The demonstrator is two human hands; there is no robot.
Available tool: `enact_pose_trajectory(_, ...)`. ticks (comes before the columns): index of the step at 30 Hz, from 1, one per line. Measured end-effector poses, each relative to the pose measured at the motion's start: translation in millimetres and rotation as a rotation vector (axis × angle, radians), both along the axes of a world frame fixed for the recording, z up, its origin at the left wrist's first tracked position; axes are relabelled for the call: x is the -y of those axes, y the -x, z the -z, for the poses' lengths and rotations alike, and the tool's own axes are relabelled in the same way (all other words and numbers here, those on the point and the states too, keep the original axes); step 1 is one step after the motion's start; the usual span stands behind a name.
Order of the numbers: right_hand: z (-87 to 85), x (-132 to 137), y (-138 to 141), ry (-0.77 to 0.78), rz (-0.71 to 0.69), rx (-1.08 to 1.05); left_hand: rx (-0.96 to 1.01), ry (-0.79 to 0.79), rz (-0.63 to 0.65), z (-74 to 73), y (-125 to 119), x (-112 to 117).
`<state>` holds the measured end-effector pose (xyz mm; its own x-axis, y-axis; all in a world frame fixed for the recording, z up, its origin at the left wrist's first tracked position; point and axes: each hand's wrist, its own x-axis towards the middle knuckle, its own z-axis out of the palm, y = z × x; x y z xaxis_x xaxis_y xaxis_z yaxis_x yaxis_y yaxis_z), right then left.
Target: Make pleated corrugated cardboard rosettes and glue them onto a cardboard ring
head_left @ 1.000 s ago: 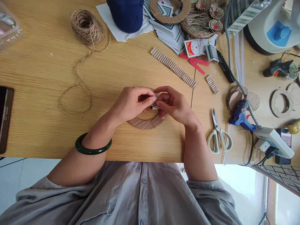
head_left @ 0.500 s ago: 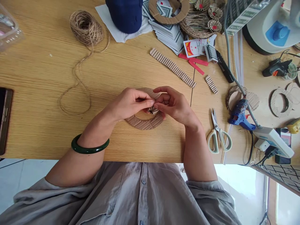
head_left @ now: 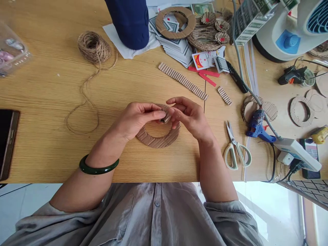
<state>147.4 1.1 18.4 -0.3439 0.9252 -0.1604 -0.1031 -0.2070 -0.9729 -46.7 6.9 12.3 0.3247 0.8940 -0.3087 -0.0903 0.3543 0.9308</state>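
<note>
A small piece of pleated corrugated cardboard (head_left: 167, 118), bent round at one end, is between my hands. My left hand (head_left: 132, 119) pinches it between thumb and fingers. From the other side, my right hand (head_left: 191, 118) has its thumb and curled fingers at the strip's edge, the forefinger raised in an arch above. Under both hands a flat cardboard ring (head_left: 159, 142) lies on the table, its upper part partly covered. Fingers hide some of the pleated piece. A longer corrugated strip (head_left: 183, 81) and a short corrugated strip (head_left: 224, 95) lie beyond my right hand.
Scissors (head_left: 235, 147) and a blue glue gun (head_left: 257, 126) lie at right, with a power strip (head_left: 297, 155) and cables. A twine ball (head_left: 94, 47) trails a loose loop at left. Cards (head_left: 178, 51), a dark blue cap (head_left: 130, 25) and a phone (head_left: 9, 143) surround the workspace.
The camera view has shifted, so most table items appear slightly lower. My right fingers have moved slightly apart from my left fingertips, and more of the pleated piece shows between them.
</note>
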Motion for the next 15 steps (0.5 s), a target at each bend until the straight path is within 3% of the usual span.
enact_pose_trajectory(5,7.3,0,6,-0.019,-0.008,-0.013,0.065,0.021,-0.156,-2.3,-6,1)
enact_pose_trajectory(15,10.3,2,13,0.083,-0.033,-0.070,-0.047,-0.110,-0.100,-1.6,-7,4)
